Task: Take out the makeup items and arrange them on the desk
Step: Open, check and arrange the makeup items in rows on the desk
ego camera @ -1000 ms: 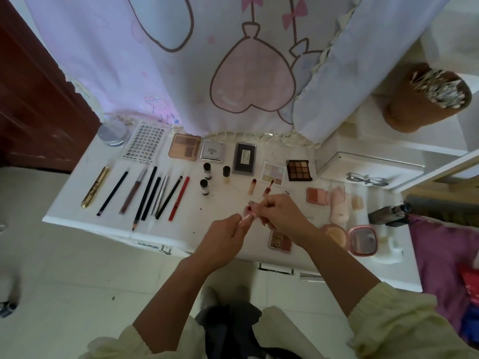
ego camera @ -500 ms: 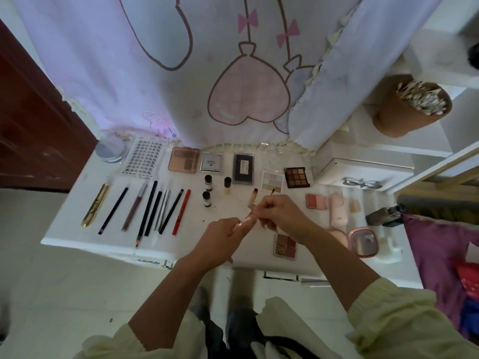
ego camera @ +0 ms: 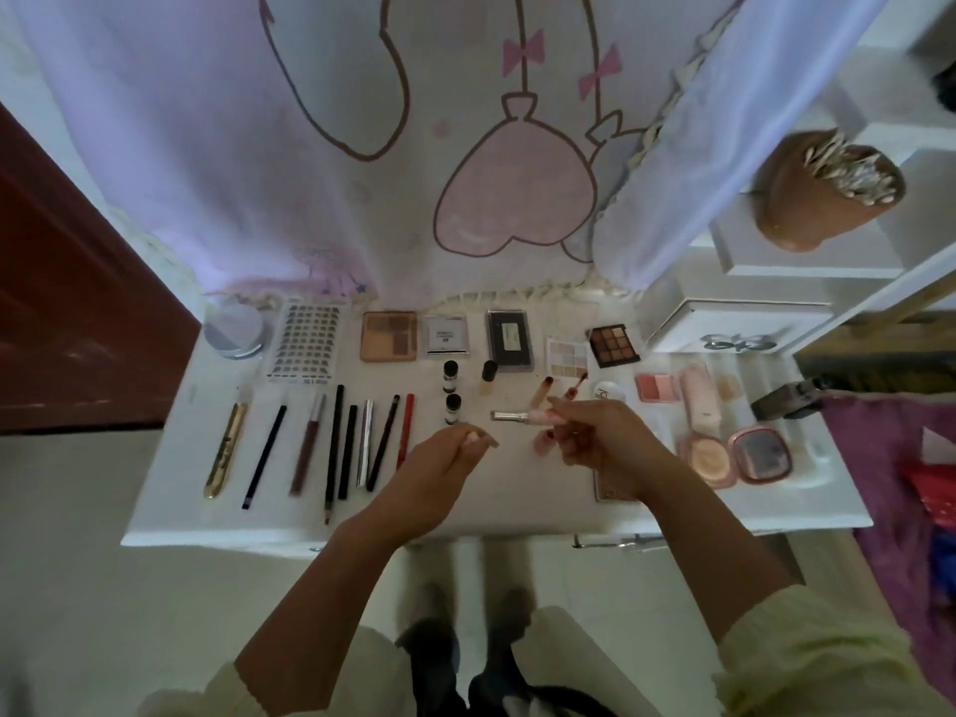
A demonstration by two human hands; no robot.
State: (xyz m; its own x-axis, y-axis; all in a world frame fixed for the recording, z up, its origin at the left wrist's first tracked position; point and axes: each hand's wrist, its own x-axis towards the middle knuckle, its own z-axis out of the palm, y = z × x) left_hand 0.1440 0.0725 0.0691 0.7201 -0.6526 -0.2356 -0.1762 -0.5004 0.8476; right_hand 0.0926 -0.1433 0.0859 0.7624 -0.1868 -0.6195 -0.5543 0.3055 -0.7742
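Observation:
My right hand [ego camera: 600, 437] pinches a pink lipstick tube [ego camera: 522, 417] with a silver end, held level just above the white desk [ego camera: 491, 504]. My left hand [ego camera: 445, 458] hovers apart to its left, fingertips pinched on a small pale piece that looks like a cap [ego camera: 476, 438]. Pencils and liners [ego camera: 336, 442] lie in a row at the left. Palettes [ego camera: 388, 336] line the back edge. Three small bottles [ego camera: 451, 375] stand in the middle. Two lip tubes [ego camera: 540, 395] lie just behind my right hand.
A round tin [ego camera: 235, 331] and a lash card [ego camera: 305, 344] sit at the back left. Blush [ego camera: 657, 388], a pink case [ego camera: 698, 401] and two round compacts [ego camera: 760, 452] crowd the right side. A white drawer box [ego camera: 734, 328] and a brown cup of cotton swabs [ego camera: 827, 188] stand further right.
My hands, joined on the lipstick before, have pulled apart. The left hand moved left and the right keeps the tube, now showing a silver end.

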